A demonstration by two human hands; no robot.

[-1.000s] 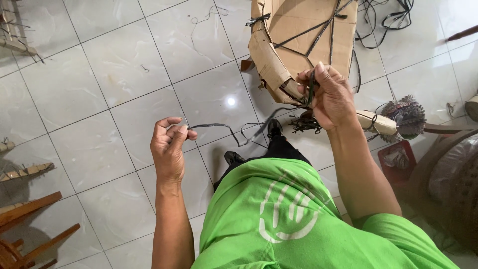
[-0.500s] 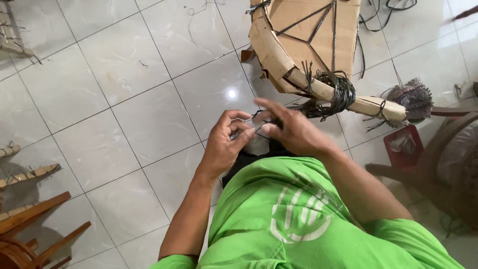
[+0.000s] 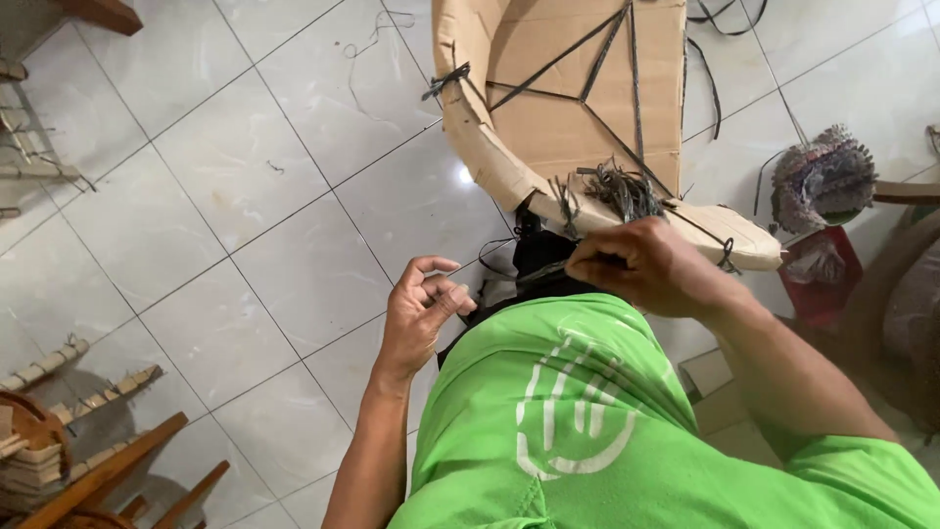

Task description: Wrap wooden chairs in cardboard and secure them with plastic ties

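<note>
Your right hand [image 3: 641, 264] has moved up under the curved brown cardboard frame [image 3: 548, 118], pinching the thin black strip [image 3: 509, 279]. Your left hand [image 3: 416, 309] now curls loosely, holding nothing I can see.

left hand [image 3: 421, 309] fingers curled, right hand [image 3: 641, 264] closed, pinching

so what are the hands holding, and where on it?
Right hand pinches a thin dark strip near its end, just below the cardboard frame. Left hand: fingers curled; any hold cannot be told.
</note>
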